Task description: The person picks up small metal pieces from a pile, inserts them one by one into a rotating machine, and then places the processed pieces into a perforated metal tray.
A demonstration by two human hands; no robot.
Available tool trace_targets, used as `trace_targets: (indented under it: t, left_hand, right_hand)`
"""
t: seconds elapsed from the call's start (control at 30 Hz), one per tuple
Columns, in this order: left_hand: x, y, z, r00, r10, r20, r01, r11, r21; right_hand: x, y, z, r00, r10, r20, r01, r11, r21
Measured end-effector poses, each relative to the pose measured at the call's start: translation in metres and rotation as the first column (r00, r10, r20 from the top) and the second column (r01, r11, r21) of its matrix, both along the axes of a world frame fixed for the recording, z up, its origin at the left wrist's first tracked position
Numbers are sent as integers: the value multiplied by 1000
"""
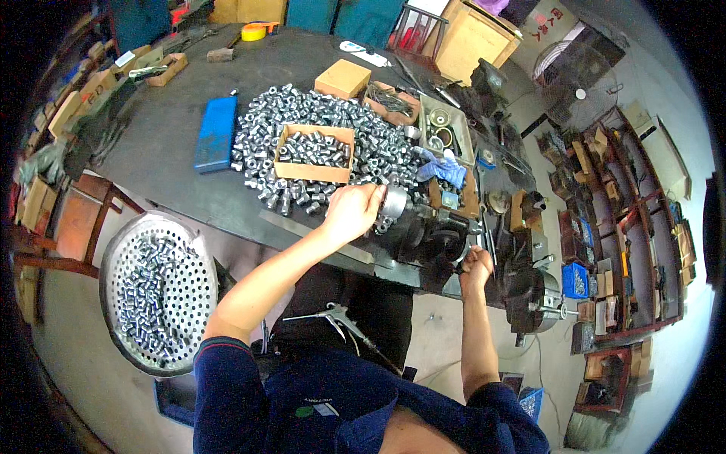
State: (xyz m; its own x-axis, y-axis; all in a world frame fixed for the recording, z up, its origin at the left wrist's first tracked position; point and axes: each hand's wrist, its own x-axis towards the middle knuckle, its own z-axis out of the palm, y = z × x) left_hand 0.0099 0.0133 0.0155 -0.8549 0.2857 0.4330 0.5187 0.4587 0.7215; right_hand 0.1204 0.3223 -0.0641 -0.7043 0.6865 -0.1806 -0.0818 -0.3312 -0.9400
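Observation:
At the table's front edge is a dark bench machine with a round silvery metal head at its left end. My left hand is closed, its fingertips against the left face of that head; whatever they pinch is hidden. On the machine's right side my right hand is curled shut, low beside a dark round part, and what it grips cannot be made out. Behind my left hand spreads a big heap of shiny metal fittings. An open cardboard box with more fittings sits in the heap.
A perforated metal basin holding fittings stands at the left. An air blow gun hangs before me. The dark table bears a blue box, a closed carton and a blue-white glove. A bench vise is at the right.

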Motion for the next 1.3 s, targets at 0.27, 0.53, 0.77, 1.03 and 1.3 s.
trace_targets:
  t: [0.27, 0.53, 0.77, 1.03, 1.3]
  left_hand:
    - [-7, 0, 5, 996, -84, 37, 84, 996, -5]
    - [-6, -17, 8, 978, -122, 172, 117, 992, 38]
    - [-32, -29, 13, 997, 11, 82, -8, 999, -38]
    - [-116, -48, 5, 982, 190, -7, -185, 947, -261]
    - [-20, -187, 19, 926, 267, 268, -252, 963, -90]
  right_hand:
    - [-82, 29, 32, 967, -52, -251, 155, 900, 408]
    - [18, -19, 67, 904, 74, -421, 1, 984, 177]
    - [-26, 15, -18, 996, -84, 40, 86, 994, -60]
    - [-85, -2, 72, 987, -80, -139, 101, 983, 152]
    - [21, -17, 68, 928, 17, -372, 75, 970, 231]
